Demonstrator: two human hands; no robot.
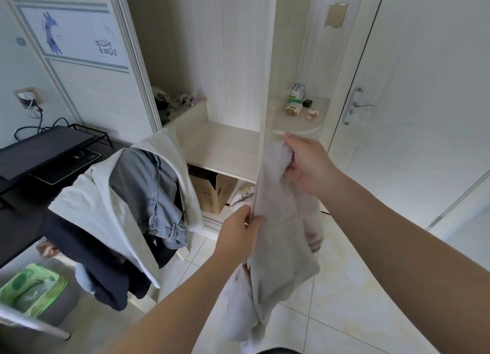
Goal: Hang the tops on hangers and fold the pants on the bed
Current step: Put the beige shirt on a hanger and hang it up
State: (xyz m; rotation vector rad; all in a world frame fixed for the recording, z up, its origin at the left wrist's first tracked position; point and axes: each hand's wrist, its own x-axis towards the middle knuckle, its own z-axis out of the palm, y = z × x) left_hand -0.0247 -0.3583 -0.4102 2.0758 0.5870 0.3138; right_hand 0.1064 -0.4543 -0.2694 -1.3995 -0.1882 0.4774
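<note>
The wardrobe door panel (79, 35) reads "millie & sally".

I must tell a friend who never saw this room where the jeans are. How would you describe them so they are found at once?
Start at the open white wardrobe; in front of its left side stands a heap of clothes. The jeans hang down the middle of it, framed by a white garment, with a navy garment below. They alone are faded blue denim.
</note>
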